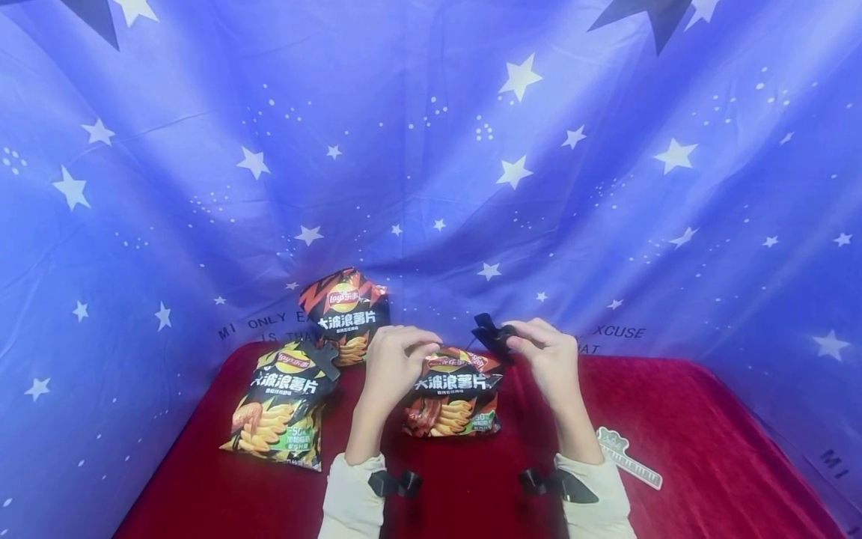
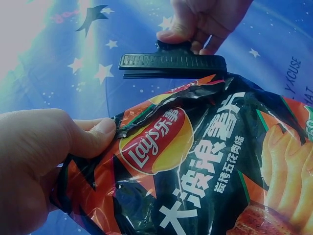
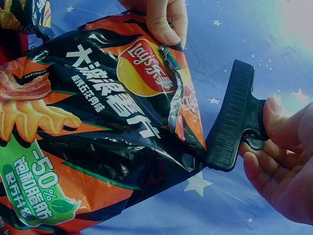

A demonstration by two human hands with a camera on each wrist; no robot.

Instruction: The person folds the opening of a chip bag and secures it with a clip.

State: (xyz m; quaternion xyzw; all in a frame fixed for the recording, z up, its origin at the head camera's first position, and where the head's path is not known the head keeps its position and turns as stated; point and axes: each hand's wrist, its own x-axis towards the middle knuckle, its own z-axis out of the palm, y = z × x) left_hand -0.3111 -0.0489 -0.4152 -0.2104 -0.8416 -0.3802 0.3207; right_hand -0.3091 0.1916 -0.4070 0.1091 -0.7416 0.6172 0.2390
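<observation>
A blue backdrop (image 1: 404,187) printed with pale stars hangs behind a counter (image 1: 707,449) under red cloth. The landmark is the middle chip bag (image 1: 453,408), a black-and-orange Lay's bag at the counter's centre, its top edge raised and creased. The left hand (image 1: 399,363) has a closed grip, thumb pressed down to pinch the middle chip bag at one end of that top edge. The right hand (image 1: 551,359), at the opposite end, also has a closed grip, thumb and fingers pinching the handle of a black clip (image 3: 231,120). The black clip's long bar lies right by the bag's top corner; whether it bites the foil, I cannot tell. Left of the middle chip bag lies a yellow-topped bag (image 1: 272,419) with a second black clip (image 1: 327,359) at its upper corner. Behind and left of the landmark stands a red-topped bag (image 1: 345,318). To its right and nearer the person lies a white clip (image 1: 633,460), partly behind the right sleeve (image 1: 595,498).
</observation>
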